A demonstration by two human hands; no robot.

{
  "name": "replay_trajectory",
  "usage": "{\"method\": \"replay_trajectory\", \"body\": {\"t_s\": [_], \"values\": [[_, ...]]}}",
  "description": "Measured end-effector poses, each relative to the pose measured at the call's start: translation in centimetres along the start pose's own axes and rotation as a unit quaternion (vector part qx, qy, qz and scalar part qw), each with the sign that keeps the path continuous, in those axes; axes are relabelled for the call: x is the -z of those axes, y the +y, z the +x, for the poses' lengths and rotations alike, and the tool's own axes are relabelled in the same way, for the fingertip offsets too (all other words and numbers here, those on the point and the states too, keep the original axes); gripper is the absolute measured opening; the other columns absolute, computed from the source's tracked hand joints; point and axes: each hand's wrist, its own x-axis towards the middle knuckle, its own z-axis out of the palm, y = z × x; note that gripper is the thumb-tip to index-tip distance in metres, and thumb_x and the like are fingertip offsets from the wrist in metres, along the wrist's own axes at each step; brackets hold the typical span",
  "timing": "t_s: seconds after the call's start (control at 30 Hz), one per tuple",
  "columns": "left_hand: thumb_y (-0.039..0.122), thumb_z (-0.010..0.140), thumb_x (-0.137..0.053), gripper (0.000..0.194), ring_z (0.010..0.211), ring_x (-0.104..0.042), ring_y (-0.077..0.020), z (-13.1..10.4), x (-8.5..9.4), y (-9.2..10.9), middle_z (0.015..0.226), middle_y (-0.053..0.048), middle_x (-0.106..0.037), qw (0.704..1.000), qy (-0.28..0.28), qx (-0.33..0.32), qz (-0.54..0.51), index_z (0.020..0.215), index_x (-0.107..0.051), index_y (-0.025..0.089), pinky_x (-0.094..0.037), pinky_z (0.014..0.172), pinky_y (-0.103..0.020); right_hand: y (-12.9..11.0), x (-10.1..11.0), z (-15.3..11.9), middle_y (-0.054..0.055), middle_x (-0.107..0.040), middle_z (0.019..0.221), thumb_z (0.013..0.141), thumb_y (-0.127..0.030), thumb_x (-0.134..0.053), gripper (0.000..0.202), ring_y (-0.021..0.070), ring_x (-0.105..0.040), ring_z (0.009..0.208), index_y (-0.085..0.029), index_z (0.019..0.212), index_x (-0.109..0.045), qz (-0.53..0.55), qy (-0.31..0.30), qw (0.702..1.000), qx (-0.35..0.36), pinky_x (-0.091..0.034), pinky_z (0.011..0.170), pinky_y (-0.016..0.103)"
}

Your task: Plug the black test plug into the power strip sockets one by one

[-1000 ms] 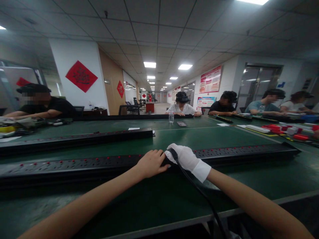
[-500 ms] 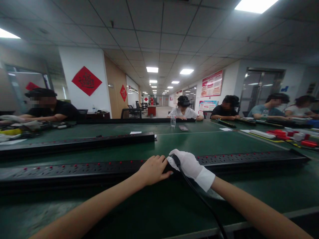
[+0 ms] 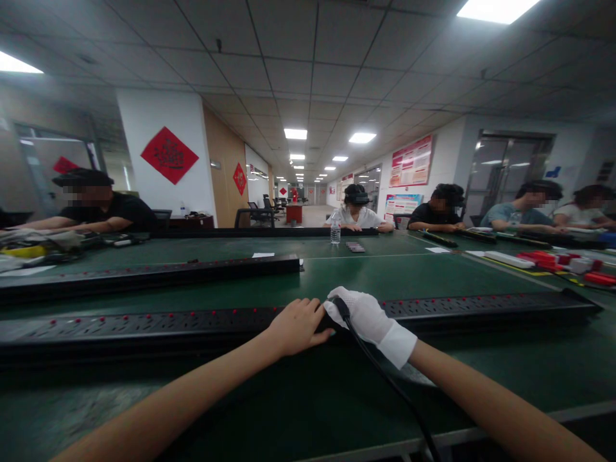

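Observation:
A long black power strip [image 3: 462, 309] with red buttons lies across the green table. My bare left hand [image 3: 297, 327] rests over its middle, fingers on its top and thumb at the near side, gripping the strip. Beside it my right hand [image 3: 360, 317], in a white glove, is closed round a black plug [image 3: 341, 307] held over the strip. From the plug a black cable [image 3: 385, 375] runs down toward the table's near edge. The strip's surface under both hands is hidden.
Behind on the left lies another black strip [image 3: 231, 268]. A water bottle [image 3: 335, 232] stands farther back. Red and white parts [image 3: 543, 260] lie at the right, cables and a yellow item [image 3: 26, 250] at the left. Several people sit around the tables.
The view has shifted slightly. Both hands keep their places on the strip, and the plug is still in my right hand.

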Motion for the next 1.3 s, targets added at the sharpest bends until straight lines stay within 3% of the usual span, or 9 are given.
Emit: {"method": "replay_trajectory", "body": {"t_s": [0.47, 0.67, 0.83, 0.97, 1.3], "values": [[0.051, 0.086, -0.036, 0.042, 0.087, -0.056, -0.0229, 0.0, 0.0, 0.0, 0.097, -0.011, -0.057, 1.000, -0.006, 0.002, 0.006, 0.100, -0.052, 0.014, -0.044, 0.077, -0.035, 0.1, -0.3, -0.1, 0.005, -0.066, 0.088, 0.087, -0.046, -0.039, 0.034, 0.0152, -0.062, 0.082, -0.022, 0.105, -0.055, 0.007, 0.013, 1.000, 0.000, -0.043, 0.071, 0.024], [0.049, 0.086, -0.036, 0.047, 0.093, -0.056, -0.0240, -0.1, -0.1, 0.0, 0.102, -0.012, -0.058, 1.000, 0.006, 0.003, -0.007, 0.113, -0.046, 0.012, -0.043, 0.080, -0.036, 0.1, -0.5, -0.2, 0.005, -0.065, 0.090, 0.087, -0.044, -0.042, 0.032, 0.0162, -0.061, 0.084, -0.022, 0.106, -0.054, 0.005, 0.024, 1.000, -0.002, -0.043, 0.073, 0.026], [0.051, 0.086, -0.035, 0.057, 0.094, -0.056, -0.0241, -0.1, 0.0, -0.1, 0.111, -0.014, -0.056, 1.000, 0.006, 0.010, -0.015, 0.125, -0.035, 0.010, -0.043, 0.079, -0.036, 0.1, 0.3, -0.2, 0.007, -0.063, 0.091, 0.085, -0.040, -0.044, 0.029, 0.0164, -0.059, 0.084, -0.019, 0.101, -0.056, 0.005, 0.017, 0.998, 0.058, -0.043, 0.075, 0.027], [0.053, 0.084, -0.036, 0.062, 0.092, -0.058, -0.0244, -0.1, 0.0, -0.2, 0.107, -0.013, -0.059, 0.999, -0.003, 0.031, -0.028, 0.129, -0.030, 0.011, -0.043, 0.079, -0.036, 0.1, 0.9, -0.2, 0.008, -0.062, 0.090, 0.084, -0.035, -0.046, 0.024, 0.0164, -0.057, 0.084, -0.018, 0.095, -0.058, 0.009, 0.010, 0.993, 0.114, -0.042, 0.076, 0.028], [0.056, 0.083, -0.036, 0.073, 0.087, -0.059, -0.0255, 0.0, 0.2, 0.0, 0.100, -0.014, -0.061, 0.999, -0.004, 0.043, -0.009, 0.136, -0.018, 0.010, -0.042, 0.076, -0.036, 0.3, 0.8, 0.1, 0.006, -0.060, 0.085, 0.084, -0.039, -0.046, 0.025, 0.0161, -0.054, 0.077, -0.017, 0.090, -0.058, -0.021, 0.008, 0.991, 0.133, -0.040, 0.072, 0.028]]}}
